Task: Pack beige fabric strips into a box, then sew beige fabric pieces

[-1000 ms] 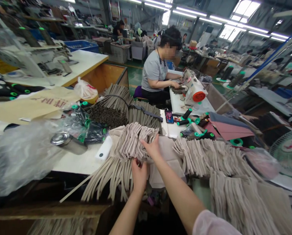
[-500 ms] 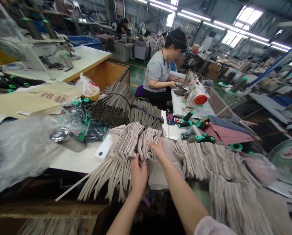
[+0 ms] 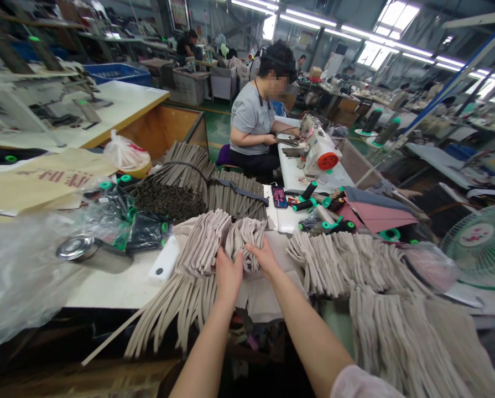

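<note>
A bundle of folded beige fabric pieces (image 3: 247,232) stands at the middle of the worktable. My left hand (image 3: 229,272) is at its lower left, fingers tucked into the gap beside a second pinkish-beige bundle (image 3: 203,243) and thumb up. On the near right side, my right hand (image 3: 266,257) grips the same middle bundle, its thumb across the front edges; its other fingers are partly hidden behind the cloth. Long beige fabric strips (image 3: 176,309) hang over the table edge left of my hands. Flat beige cloth (image 3: 266,298) lies under my right wrist.
More beige fabric stacks (image 3: 334,260) fill the right side, near a green fan (image 3: 479,243). Behind are dark strip bundles (image 3: 172,188), a phone (image 3: 279,197) and thread spools (image 3: 307,199). A metal can (image 3: 93,251) lies left. A co-worker (image 3: 253,121) sits at a sewing machine (image 3: 319,146).
The view has turned slightly right, so the surroundings sit further left. Both hands stay at the middle bundle; my left hand has moved up closer against it.
</note>
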